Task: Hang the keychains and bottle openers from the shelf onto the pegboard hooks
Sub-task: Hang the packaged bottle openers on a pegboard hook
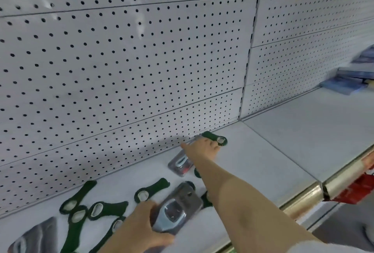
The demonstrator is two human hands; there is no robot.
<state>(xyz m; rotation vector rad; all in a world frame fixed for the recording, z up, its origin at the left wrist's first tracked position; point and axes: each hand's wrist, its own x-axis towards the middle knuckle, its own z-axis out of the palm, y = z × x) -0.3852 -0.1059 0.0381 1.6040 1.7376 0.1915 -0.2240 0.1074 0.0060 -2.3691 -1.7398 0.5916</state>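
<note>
I see two bare hands, the left hand (pixel 139 226) and the right hand (pixel 202 148), with no gloves, rings or watch. Both forearms are uncovered. At the right arm a light grey-white sleeve (pixel 332 247) edge appears.

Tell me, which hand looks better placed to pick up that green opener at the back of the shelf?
The right hand. It already reaches to the far green opener by the pegboard, fingers on it. The left hand sits nearer, gripping a clear packet.
</note>
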